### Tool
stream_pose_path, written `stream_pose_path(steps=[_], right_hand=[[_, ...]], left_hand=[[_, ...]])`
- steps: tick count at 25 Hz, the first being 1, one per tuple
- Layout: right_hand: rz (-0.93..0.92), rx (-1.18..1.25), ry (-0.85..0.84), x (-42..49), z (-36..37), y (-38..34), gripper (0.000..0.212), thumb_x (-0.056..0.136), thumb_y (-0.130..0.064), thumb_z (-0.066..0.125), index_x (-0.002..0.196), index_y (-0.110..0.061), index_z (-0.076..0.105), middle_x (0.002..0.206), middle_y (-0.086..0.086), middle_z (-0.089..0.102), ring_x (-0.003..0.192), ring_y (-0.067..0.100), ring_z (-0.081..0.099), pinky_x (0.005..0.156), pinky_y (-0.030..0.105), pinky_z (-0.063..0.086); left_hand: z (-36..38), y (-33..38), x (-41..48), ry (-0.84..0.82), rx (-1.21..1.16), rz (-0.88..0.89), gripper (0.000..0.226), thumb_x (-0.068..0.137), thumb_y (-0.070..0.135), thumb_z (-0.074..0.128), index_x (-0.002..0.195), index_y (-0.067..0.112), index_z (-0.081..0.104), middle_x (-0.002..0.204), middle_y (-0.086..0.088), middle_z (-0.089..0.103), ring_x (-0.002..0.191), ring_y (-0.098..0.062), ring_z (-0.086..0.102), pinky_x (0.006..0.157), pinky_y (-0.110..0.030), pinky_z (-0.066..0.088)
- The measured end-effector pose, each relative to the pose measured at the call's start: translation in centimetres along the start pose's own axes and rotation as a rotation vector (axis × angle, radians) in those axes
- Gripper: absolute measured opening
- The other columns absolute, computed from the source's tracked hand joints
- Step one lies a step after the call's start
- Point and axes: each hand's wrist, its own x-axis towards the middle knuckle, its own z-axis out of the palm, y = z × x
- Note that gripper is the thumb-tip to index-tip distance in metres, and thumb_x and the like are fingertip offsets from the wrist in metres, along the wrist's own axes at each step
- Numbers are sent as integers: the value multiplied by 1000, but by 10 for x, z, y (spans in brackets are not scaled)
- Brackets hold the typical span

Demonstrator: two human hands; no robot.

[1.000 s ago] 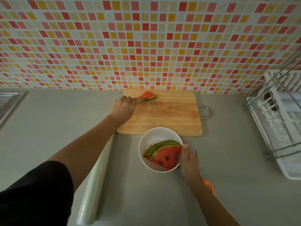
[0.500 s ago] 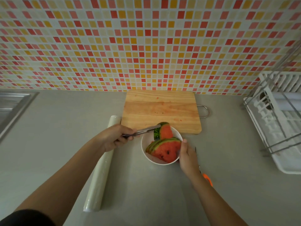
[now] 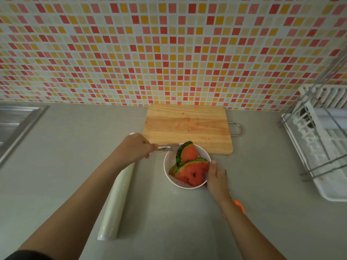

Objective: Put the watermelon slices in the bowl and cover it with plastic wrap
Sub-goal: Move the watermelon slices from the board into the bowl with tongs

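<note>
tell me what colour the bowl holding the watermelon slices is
White, plain inside and out: the bowl shows best in the head view.

A plain grey surface (image 3: 71, 151) runs from the mosaic-tiled wall toward the viewer. A wooden cutting board (image 3: 187, 126) lies flat on it against the wall, with a metal loop handle on its right end and a few red juice marks. Just in front of the board stands a white bowl (image 3: 167, 171), its far rim close to the board's near edge. Left of the bowl a roll of plastic wrap (image 3: 116, 199) lies lengthwise, slightly slanted. Right of the bowl lies an orange-handled tool (image 3: 239, 205), mostly hidden by a forearm. A white dish rack (image 3: 323, 158) sits at the right edge; a steel sink (image 3: 16, 121) is set in at the left.
</note>
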Motion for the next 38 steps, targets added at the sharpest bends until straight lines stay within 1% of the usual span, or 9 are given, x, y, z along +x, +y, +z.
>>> stream_pose_path(steps=[5, 11, 17, 22, 26, 30, 33, 35, 38], right_hand=[[5, -21, -25, -1, -1, -2, 55, 97, -49, 18, 110, -21, 64, 89, -8, 60, 80, 1, 54, 54, 1, 38], [22, -25, -37, -1, -2, -5, 49, 98, -48, 18, 103, -26, 62, 80, -20, 55, 76, -10, 49, 52, -2, 37], [25, -28, -36, -2, -2, -5, 47, 97, -48, 18, 100, -30, 61, 80, -20, 56, 77, -5, 52, 58, 2, 35], [28, 3, -58, 0, -1, -3, 49, 97, -48, 19, 100, -26, 62, 85, -17, 61, 82, -7, 54, 61, 5, 36], [12, 37, -30, -1, 0, -2, 46, 98, -47, 21, 101, -25, 62, 87, -17, 59, 84, -7, 53, 59, -3, 37], [4, 33, -24, -1, 0, -1, 43, 98, -46, 22, 100, -27, 60, 85, -18, 57, 82, -8, 52, 58, -5, 35], [-6, 35, -17, -1, 0, -1, 40, 98, -44, 23, 95, -29, 60, 83, -19, 58, 80, -11, 53, 58, -4, 36], [-11, 37, -6, 0, 0, 0, 39, 99, -43, 24, 91, -29, 60, 82, -16, 60, 77, -12, 54, 58, -3, 36], [1, 31, -25, 2, 0, 2, 49, 98, -46, 21, 98, -22, 64, 90, -7, 64, 84, -3, 57, 59, 1, 38]], left_hand=[[19, 6, -1, -225, -158, -51, 29, 87, 32, 63, 76, 5, 70, 65, 1, 59, 58, -13, 45, 52, -21, 33], [3, -5, 10, -286, -284, -59, 17, 83, 20, 66, 78, 4, 71, 56, 0, 50, 36, -6, 32, 35, -16, 24], [1, -14, 16, -477, -390, -285, 20, 87, 23, 62, 78, 6, 69, 51, 1, 48, 35, -6, 24, 31, -15, 18], [2, -6, 4, -349, -224, -174, 20, 85, 28, 61, 81, 9, 64, 51, 3, 51, 31, -5, 32, 33, -15, 23], [-12, 7, -12, -129, 95, 112, 32, 83, 30, 64, 52, 21, 65, 55, 4, 58, 41, -1, 54, 35, -5, 34], [-7, 14, -31, -70, 167, 179, 29, 86, 31, 62, 80, 6, 76, 78, -11, 71, 66, -14, 58, 48, -8, 40], [-9, 11, -46, -173, 165, 168, 25, 86, 36, 62, 83, 17, 78, 72, 2, 70, 71, -9, 62, 55, -14, 40], [-10, 10, -46, -64, 134, 189, 21, 86, 37, 61, 85, 24, 78, 71, 9, 68, 72, -7, 59, 56, -15, 37], [0, 9, -36, 147, 155, 223, 22, 90, 31, 58, 92, 22, 78, 85, -6, 70, 75, -16, 55, 61, -22, 38]])
